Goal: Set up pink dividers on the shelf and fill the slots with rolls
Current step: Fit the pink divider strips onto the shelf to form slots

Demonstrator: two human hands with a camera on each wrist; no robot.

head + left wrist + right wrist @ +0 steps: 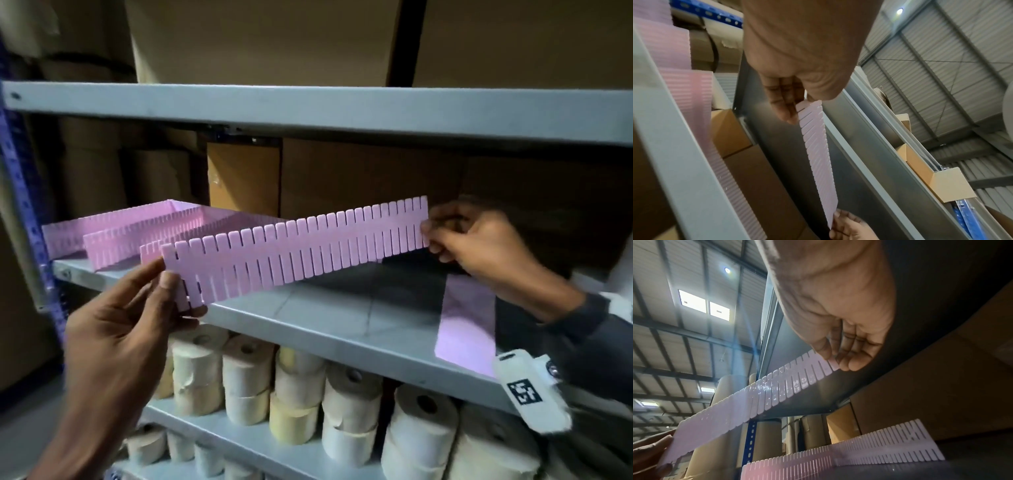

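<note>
A long pink slotted divider strip (294, 246) hangs in the air in front of the grey shelf (342, 308). My left hand (171, 284) pinches its left end between thumb and fingers, and my right hand (433, 236) pinches its right end. Both wrist views show the strip (819, 155) (764, 395) stretched between the two hands. Several pink dividers (137, 229) stand joined on the shelf's left part. Rolls of paper (246, 377) are stacked on the shelf below.
Brown cardboard boxes (359, 178) fill the back of the shelf, close behind the dividers. Another grey shelf (308, 109) runs overhead. A blue perforated upright (24, 205) stands at the left. A pink patch of light (469, 329) lies on the shelf's right part.
</note>
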